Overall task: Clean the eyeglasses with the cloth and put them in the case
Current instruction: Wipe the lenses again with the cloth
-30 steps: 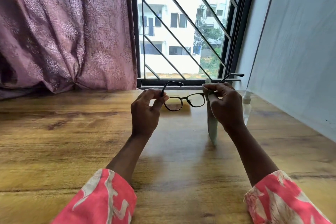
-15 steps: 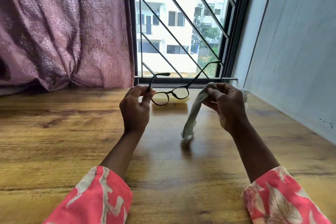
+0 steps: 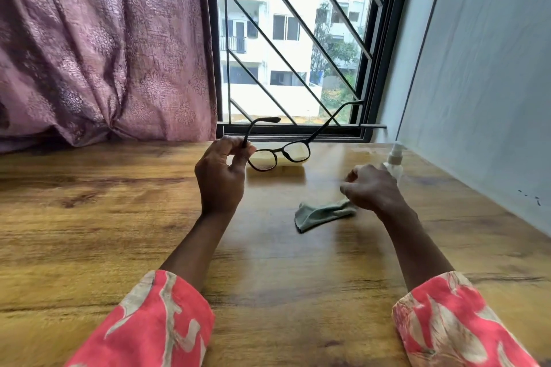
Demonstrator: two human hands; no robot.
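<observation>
Sleeves: coral fabric [image 3: 155, 322] with a pale print, at both wrists.
Table: glossy wood grain [image 3: 89, 232].
Cloth: grey-green, soft, crumpled [image 3: 320, 214]; half a second ago it hung from the right hand, now it lies on the table.
Right hand: [image 3: 372, 191] just above the cloth's end, fingers loosely curled, blurred; contact unclear.
Left hand: [image 3: 222, 176] pinches one temple; as before.
Glasses: thin dark rounded frame [image 3: 280, 155], held above the table.
Case: pale yellow [image 3: 290, 158], behind the glasses.
Spray bottle: clear plastic [image 3: 393, 164].
Curtain: mauve, patterned [image 3: 98, 48].

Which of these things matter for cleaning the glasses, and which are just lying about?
For the job:
glasses, held by the left hand
cloth, on the table by the right hand
case, behind the glasses

Just there:
spray bottle
curtain
</observation>
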